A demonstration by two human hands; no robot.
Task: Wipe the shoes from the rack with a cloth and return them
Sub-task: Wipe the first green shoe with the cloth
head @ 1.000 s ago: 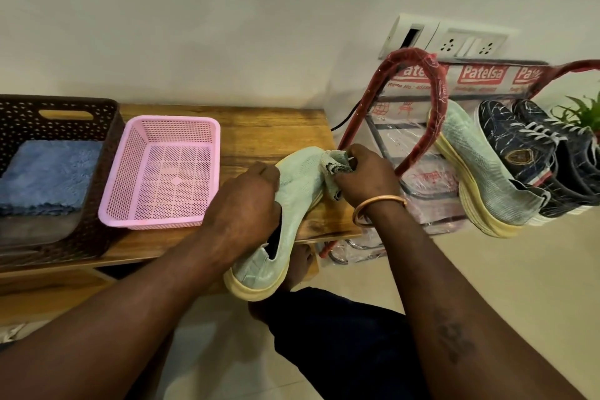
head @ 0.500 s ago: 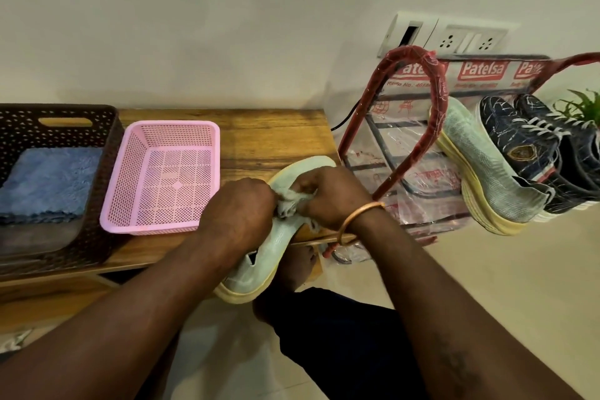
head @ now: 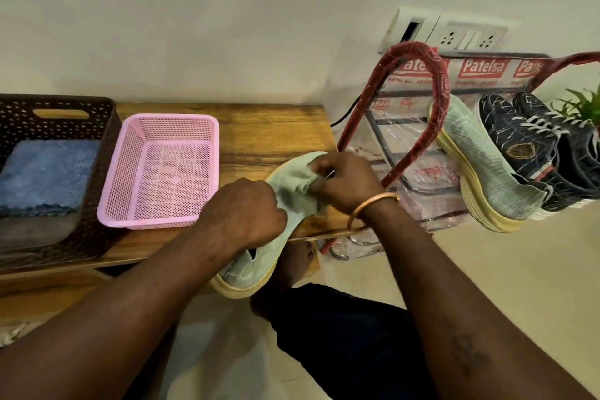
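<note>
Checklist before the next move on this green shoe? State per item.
1. Shoe secured: the left hand has its grip round the green shoe mid-body: ok.
2. Wiping contact: the right hand pinches the cloth against the toe: ok.
3. Whole shoe wiped, sole included: cannot tell, underside hidden.
4. Return spot: the rack shows bare rails left of the matching shoe: ok.
5. Spare blue cloth in the brown basket: ok.
</note>
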